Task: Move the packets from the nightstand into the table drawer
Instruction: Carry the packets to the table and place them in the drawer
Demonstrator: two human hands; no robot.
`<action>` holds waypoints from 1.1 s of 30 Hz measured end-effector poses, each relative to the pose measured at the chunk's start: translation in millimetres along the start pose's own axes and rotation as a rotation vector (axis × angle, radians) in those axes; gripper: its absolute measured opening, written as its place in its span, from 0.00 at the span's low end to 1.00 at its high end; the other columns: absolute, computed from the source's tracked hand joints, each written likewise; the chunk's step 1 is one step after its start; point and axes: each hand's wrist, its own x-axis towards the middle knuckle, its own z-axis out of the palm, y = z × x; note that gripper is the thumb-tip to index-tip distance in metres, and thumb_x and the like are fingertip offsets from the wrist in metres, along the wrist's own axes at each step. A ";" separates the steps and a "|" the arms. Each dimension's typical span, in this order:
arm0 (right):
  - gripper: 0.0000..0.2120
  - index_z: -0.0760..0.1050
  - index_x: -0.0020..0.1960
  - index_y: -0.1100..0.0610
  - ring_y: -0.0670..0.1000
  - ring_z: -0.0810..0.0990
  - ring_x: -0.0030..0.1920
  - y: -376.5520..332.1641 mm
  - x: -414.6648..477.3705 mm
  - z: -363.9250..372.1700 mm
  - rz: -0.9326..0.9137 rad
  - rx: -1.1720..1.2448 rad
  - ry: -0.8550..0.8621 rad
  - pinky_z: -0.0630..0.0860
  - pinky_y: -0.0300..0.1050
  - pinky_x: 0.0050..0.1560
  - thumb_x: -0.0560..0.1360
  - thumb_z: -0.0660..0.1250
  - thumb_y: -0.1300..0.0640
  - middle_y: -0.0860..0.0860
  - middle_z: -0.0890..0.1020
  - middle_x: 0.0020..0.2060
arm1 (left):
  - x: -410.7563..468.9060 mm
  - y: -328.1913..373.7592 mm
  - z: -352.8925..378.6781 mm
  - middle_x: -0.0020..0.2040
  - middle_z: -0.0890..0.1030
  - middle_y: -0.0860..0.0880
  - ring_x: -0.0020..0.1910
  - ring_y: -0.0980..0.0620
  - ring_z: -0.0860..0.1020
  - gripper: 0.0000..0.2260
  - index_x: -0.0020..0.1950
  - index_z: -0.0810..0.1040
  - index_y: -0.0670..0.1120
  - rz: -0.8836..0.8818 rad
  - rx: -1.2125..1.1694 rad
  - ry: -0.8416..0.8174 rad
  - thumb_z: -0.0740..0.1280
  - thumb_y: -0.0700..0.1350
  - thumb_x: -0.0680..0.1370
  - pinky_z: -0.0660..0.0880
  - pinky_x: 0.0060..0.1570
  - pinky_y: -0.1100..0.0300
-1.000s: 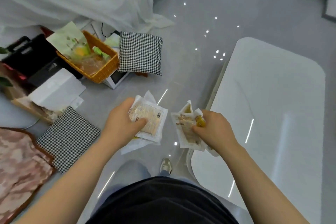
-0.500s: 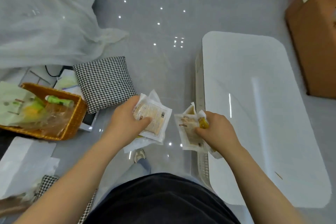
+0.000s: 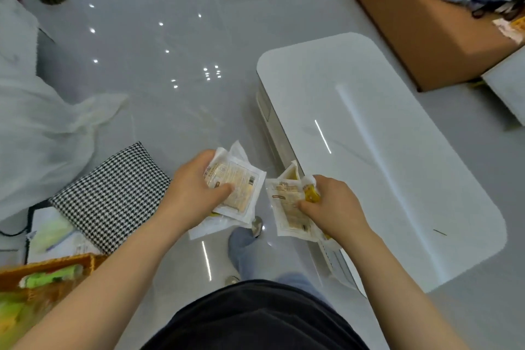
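Both hands are full here. The left hand (image 3: 196, 193) grips a stack of packets (image 3: 237, 187) with the thumb on top. The right hand (image 3: 332, 207) pinches another bunch (image 3: 288, 210). Both sit mid-frame, just left of the white table (image 3: 397, 165). Trouble is, the drawer (image 3: 274, 133) on the table's left side looks closed, and there's no free hand. Hooking it open with loaded fingers could send those slick wrappers onto the floor (image 3: 170, 94), especially the fanned-out right bunch.

The glossy grey floor (image 3: 170, 111) mirrors small points of light. A white worktop (image 3: 397, 179) stands right, a cardboard box (image 3: 420, 37) beyond it
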 end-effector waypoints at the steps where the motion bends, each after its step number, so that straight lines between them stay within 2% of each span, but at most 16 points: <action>1: 0.05 0.76 0.45 0.50 0.47 0.78 0.37 -1.6 10.9 -1.5 0.014 0.012 0.014 0.78 0.45 0.36 0.69 0.68 0.55 0.46 0.80 0.37 | 14.9 2.7 -2.1 0.43 0.76 0.60 0.41 0.64 0.75 0.16 0.54 0.71 0.54 0.012 0.004 -0.014 0.72 0.41 0.71 0.70 0.36 0.73; 4: 0.03 0.74 0.40 0.51 0.48 0.77 0.35 -6.9 43.9 -9.2 0.053 0.049 0.055 0.74 0.44 0.34 0.69 0.68 0.56 0.47 0.79 0.35 | 62.0 11.0 -7.5 0.46 0.79 0.56 0.45 0.58 0.77 0.17 0.57 0.73 0.51 0.047 0.038 -0.072 0.72 0.41 0.71 0.71 0.40 0.70; 6: 0.06 0.71 0.36 0.51 0.48 0.76 0.34 -9.5 62.5 -15.7 0.083 0.072 0.080 0.71 0.43 0.31 0.69 0.68 0.56 0.47 0.78 0.33 | 91.6 18.6 -12.1 0.47 0.79 0.54 0.45 0.55 0.77 0.18 0.59 0.74 0.50 0.078 0.079 -0.111 0.72 0.41 0.71 0.70 0.40 0.71; 11: 0.06 0.72 0.39 0.55 0.51 0.76 0.36 -8.6 90.6 -32.6 0.177 0.102 0.121 0.71 0.45 0.33 0.70 0.68 0.55 0.48 0.77 0.33 | 143.5 41.0 -17.9 0.44 0.77 0.56 0.40 0.65 0.74 0.18 0.58 0.74 0.49 0.156 0.139 -0.148 0.73 0.40 0.70 0.67 0.36 0.77; 15: 0.07 0.70 0.38 0.55 0.52 0.75 0.35 -4.4 98.1 -44.7 0.279 0.138 0.178 0.68 0.44 0.31 0.69 0.67 0.56 0.49 0.75 0.32 | 173.0 57.2 -13.8 0.47 0.79 0.53 0.43 0.55 0.76 0.17 0.57 0.75 0.49 0.217 0.159 -0.196 0.73 0.40 0.70 0.67 0.36 0.74; 17: 0.05 0.71 0.39 0.55 0.51 0.76 0.35 -1.3 99.1 -47.2 0.325 0.153 0.203 0.71 0.45 0.32 0.69 0.67 0.56 0.49 0.77 0.33 | 187.3 64.0 -10.9 0.47 0.79 0.54 0.44 0.56 0.76 0.18 0.58 0.75 0.50 0.241 0.153 -0.237 0.73 0.40 0.70 0.67 0.37 0.74; 21: 0.05 0.72 0.39 0.56 0.51 0.76 0.36 4.4 102.5 -48.2 0.437 0.209 0.271 0.74 0.47 0.35 0.68 0.67 0.56 0.50 0.78 0.34 | 221.2 80.3 -1.6 0.44 0.78 0.58 0.44 0.54 0.77 0.17 0.56 0.75 0.50 0.312 0.195 -0.333 0.73 0.40 0.69 0.69 0.38 0.69; 23: 0.05 0.71 0.39 0.55 0.51 0.76 0.35 5.5 105.1 -46.1 0.494 0.235 0.299 0.73 0.47 0.34 0.68 0.67 0.55 0.49 0.77 0.34 | 239.6 89.4 3.5 0.44 0.79 0.54 0.44 0.52 0.78 0.17 0.56 0.75 0.49 0.349 0.222 -0.386 0.73 0.40 0.69 0.71 0.39 0.68; 26: 0.05 0.73 0.41 0.56 0.51 0.76 0.36 0.8 111.5 -42.8 0.575 0.278 0.362 0.73 0.46 0.35 0.69 0.67 0.55 0.50 0.78 0.35 | 269.3 102.5 9.4 0.45 0.81 0.48 0.44 0.48 0.78 0.15 0.54 0.75 0.44 0.408 0.263 -0.464 0.72 0.40 0.70 0.74 0.42 0.58; 28: 0.05 0.74 0.43 0.56 0.52 0.77 0.38 -7.1 117.6 -39.9 0.644 0.317 0.415 0.75 0.46 0.36 0.69 0.67 0.55 0.50 0.78 0.36 | 292.3 110.2 13.3 0.44 0.80 0.47 0.43 0.47 0.78 0.14 0.53 0.74 0.44 0.475 0.289 -0.527 0.72 0.40 0.69 0.75 0.44 0.50; 29: 0.05 0.74 0.43 0.55 0.52 0.77 0.38 -12.6 120.7 -37.7 0.682 0.336 0.438 0.75 0.46 0.37 0.69 0.67 0.55 0.50 0.79 0.37 | 303.8 113.5 14.6 0.44 0.80 0.47 0.43 0.47 0.78 0.14 0.52 0.74 0.44 0.510 0.301 -0.557 0.72 0.40 0.69 0.76 0.44 0.49; 33: 0.05 0.75 0.43 0.55 0.52 0.78 0.39 -42.4 136.3 -22.8 0.844 0.406 0.545 0.77 0.47 0.38 0.68 0.67 0.55 0.49 0.79 0.36 | 350.2 122.0 12.3 0.44 0.79 0.49 0.43 0.48 0.78 0.12 0.51 0.74 0.44 0.666 0.348 -0.673 0.72 0.41 0.70 0.74 0.41 0.56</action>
